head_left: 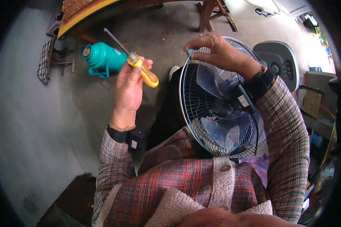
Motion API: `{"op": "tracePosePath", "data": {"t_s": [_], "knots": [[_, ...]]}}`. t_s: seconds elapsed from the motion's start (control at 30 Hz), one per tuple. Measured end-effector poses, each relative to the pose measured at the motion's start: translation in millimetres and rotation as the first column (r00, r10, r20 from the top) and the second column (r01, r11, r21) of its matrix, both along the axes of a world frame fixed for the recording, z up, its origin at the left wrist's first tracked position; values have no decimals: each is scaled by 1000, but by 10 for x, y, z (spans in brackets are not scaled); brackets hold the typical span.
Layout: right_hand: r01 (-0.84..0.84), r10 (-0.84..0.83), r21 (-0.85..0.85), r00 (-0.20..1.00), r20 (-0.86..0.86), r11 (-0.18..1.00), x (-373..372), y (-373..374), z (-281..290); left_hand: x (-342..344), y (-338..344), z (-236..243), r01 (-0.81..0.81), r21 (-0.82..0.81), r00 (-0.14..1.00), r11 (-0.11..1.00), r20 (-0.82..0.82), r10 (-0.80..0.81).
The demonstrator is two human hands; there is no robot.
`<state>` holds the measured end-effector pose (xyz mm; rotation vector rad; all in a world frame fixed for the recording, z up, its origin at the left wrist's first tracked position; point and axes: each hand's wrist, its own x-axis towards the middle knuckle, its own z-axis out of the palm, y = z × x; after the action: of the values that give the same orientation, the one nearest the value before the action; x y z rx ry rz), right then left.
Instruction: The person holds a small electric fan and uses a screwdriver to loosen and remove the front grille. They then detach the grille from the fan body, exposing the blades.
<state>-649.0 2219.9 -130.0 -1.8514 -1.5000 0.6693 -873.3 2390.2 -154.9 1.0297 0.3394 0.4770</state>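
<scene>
My left hand (129, 94) grips a screwdriver (149, 78) by its yellow, see-through handle. The metal shaft points up and to the left, away from the fan. To the right, a fan head (195, 130) with a round wire guard and bluish clear blades rests against my lap. At the guard's upper left rim, my right hand (225, 53) pinches a small grey-blue clip (192, 52) between thumb and fingers. The right wrist and forearm hide part of the guard's right side. The screwdriver tip is apart from the fan.
A teal thermos flask (106, 58) with a cork stopper is on the floor beyond my left hand. A wooden table (83, 17) stands at the far left. The grey fan base (278, 64) lies beyond the guard. A cardboard box (310, 101) is at the right.
</scene>
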Motion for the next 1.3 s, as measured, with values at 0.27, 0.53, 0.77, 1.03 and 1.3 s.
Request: {"op": "tracePosePath", "data": {"t_s": [0.27, 0.53, 0.77, 1.03, 1.3], "knots": [[6, -10, 59, 998, 63, 998, 18, -9, -65, -7, -255, 536, 87, -47, 979, 995, 189, -77], [9, -20, 115, 995, 99, 993, 40, -34, -64, -67, -685, 1321, 580, -21, 538, 815, 761, -363], [38, -44, 64, 994, 98, 997, 36, -14, -48, -129, -825, 1545, 668, -45, 537, 742, 720, -440], [54, -56, 22, 996, 63, 998, 36, -21, -37, -75, -917, 1521, 670, 132, 393, 731, 772, -500], [39, -46, 73, 994, 99, 997, 40, -40, -75, 302, -615, 811, 146, 384, 950, 912, 202, -237]]}}
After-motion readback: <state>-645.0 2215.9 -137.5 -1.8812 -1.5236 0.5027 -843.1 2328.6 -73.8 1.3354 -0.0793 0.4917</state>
